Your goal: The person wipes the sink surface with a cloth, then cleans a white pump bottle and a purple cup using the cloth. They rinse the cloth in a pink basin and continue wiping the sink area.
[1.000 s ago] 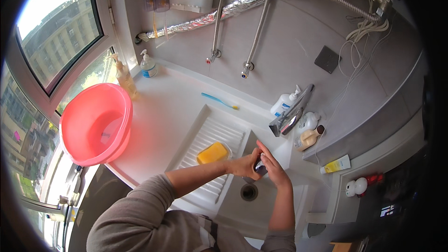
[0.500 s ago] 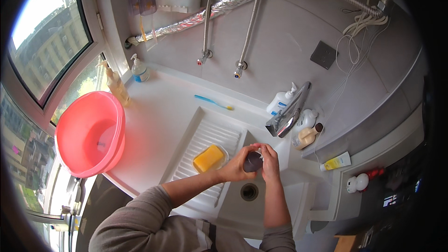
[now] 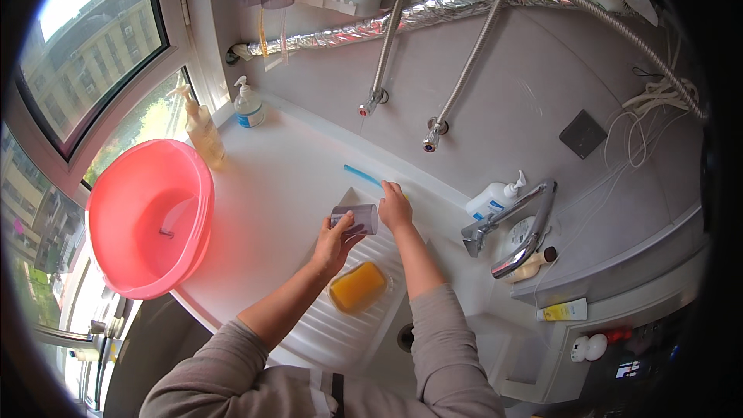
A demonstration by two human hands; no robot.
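Note:
My left hand (image 3: 339, 241) is wrapped around a translucent purple-grey cup (image 3: 364, 219), which is tipped on its side over the upper end of the ridged drainboard. My right hand (image 3: 395, 206) is beside the cup's base or mouth, its fingers curled over the yellow end of a blue toothbrush (image 3: 361, 174) on the white counter. The brush's handle points away to the left, and its head is mostly hidden by my fingers. Below the cup, a yellow-orange soap bar (image 3: 359, 287) sits in a clear dish on the drainboard (image 3: 371, 340).
A large pink basin (image 3: 147, 224) leans at the left by the window. Pump bottles (image 3: 249, 106) stand in the far left corner. The chrome faucet (image 3: 526, 232) and a white pump bottle (image 3: 495, 200) are to the right, with a yellow tube (image 3: 563, 310) farther over. The sink drain (image 3: 405, 337) lies below.
Both hands have moved from over the sink up and left. The left hand carries the cup, now tilted sideways; the right has left the cup and reached the toothbrush. The view has shifted.

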